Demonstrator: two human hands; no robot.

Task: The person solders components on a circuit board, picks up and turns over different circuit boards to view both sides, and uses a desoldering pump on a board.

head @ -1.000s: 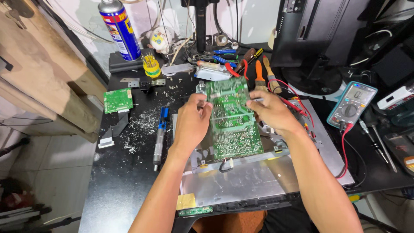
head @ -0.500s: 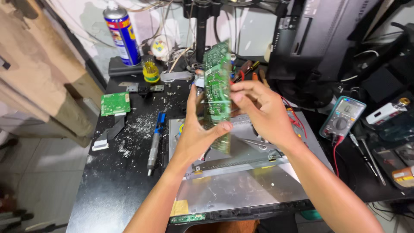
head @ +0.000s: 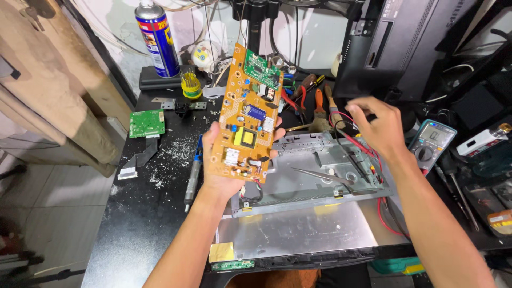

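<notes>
Circuit board [head: 249, 114] upright in left hand [head: 226, 170], fingers clamped round it; right hand [head: 380, 128] apart, fingers loosely curled, empty.

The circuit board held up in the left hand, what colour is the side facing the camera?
Orange-tan, on the circuit board in the left hand; the head view shows it.

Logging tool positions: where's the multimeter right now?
In the head view the multimeter lies at the right of the bench, just right of the right hand and below the black monitor, its red lead running toward the metal chassis.
</notes>
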